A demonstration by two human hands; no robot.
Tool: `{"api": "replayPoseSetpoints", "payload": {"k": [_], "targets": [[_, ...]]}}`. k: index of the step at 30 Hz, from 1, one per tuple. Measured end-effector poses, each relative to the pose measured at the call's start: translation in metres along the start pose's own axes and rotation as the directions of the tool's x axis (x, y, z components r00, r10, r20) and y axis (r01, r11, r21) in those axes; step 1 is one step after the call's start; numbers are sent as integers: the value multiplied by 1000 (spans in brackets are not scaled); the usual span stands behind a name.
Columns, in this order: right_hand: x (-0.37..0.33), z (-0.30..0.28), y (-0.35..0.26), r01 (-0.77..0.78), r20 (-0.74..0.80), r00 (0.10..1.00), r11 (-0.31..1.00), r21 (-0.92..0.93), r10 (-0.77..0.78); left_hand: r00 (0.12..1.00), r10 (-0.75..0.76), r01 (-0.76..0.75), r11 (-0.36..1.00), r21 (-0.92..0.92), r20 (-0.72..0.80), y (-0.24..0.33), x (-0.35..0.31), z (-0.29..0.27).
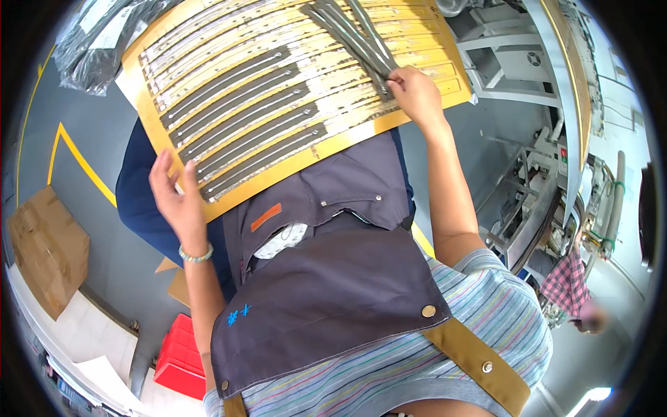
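A yellow board (351, 136) with rows of long slots lies before me, tilted. Several dark zippers (240, 115) with pale teeth lie side by side in the slots on its left half, their small metal ends showing. My right hand (415, 94) is closed on one end of a loose bundle of dark zippers (351, 38), which fans out toward the board's far edge. At the board's near left corner is my left hand (174, 191), fingers apart and nothing in them. Whether its fingertips touch the edge, I cannot tell.
Clear plastic bags (97, 45) lie beyond the board's left side. A cardboard box (50, 247) and a red bin (182, 358) stand at the left. White metal framework (507, 62) and machinery are at the right, with a person in a checked garment (566, 281) farther off.
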State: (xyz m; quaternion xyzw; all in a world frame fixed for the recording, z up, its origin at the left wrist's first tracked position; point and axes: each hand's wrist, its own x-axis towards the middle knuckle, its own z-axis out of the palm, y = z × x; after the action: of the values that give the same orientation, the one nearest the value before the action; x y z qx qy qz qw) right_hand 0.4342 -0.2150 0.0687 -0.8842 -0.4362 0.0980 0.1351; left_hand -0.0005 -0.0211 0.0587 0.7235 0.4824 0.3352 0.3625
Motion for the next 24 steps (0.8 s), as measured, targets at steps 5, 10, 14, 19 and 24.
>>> {"api": "replayPoseSetpoints", "payload": {"k": [5,10,14,19,24], "targets": [[-5,-17,-10,18,-136,991,1000,-17,-20,929,210,-180,976,-124,304,66,2,50],[-25,-57,-102,-9,207,967,789,614,-150,769,511,-481,858,-179,385,126,-2,75],[-52,-66,-163,-279,418,856,409,869,-304,824,452,-380,888,-258,342,131,-7,75],[-54,-48,-170,-93,354,842,537,838,-407,820,86,89,958,-274,566,125,-9,49],[-55,-25,-168,326,245,785,716,617,-569,786,75,27,988,-155,614,105,-12,41]]}}
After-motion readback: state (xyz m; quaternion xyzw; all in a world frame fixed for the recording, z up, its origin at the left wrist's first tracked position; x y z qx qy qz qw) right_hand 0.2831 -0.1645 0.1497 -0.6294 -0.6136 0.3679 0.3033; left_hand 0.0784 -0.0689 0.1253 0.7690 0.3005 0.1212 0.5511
